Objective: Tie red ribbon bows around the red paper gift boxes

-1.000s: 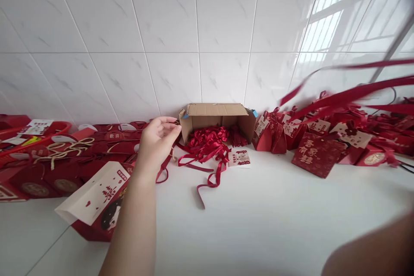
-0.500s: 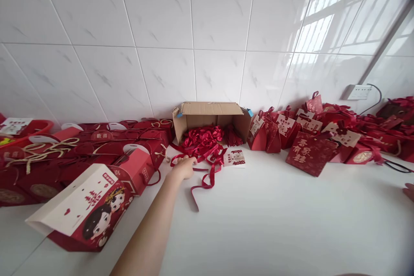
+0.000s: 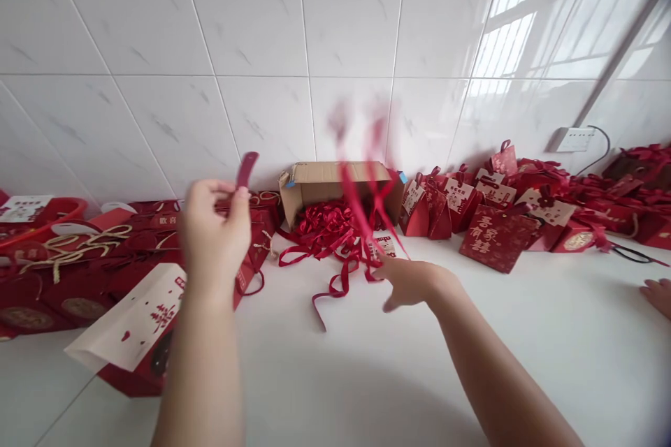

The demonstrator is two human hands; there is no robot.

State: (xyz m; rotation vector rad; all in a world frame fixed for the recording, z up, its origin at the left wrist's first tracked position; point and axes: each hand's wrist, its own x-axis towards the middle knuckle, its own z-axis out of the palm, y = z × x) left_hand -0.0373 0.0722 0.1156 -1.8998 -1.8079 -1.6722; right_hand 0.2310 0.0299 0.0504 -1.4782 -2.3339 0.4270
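Observation:
My left hand is raised over the red boxes at the left, thumb and forefinger pinched on a short dark red ribbon. My right hand reaches in from the right, thumb spread from the fingers, close to the loose ribbons before the carton. Several red ribbons hang blurred in the air above its fingertips. Behind them lies a heap of red ribbons in and before an open cardboard box. A cream and red gift box stands partly behind my left forearm.
Rows of red gift boxes and a red basket line the left. More finished boxes and a flat red bag stand at the right. A power strip is by the tiled wall. Another person's hand shows at the right edge.
My left hand has risen from the ribbon heap and moved left with a ribbon. My right hand has come into view, and ribbons have swung up above it.

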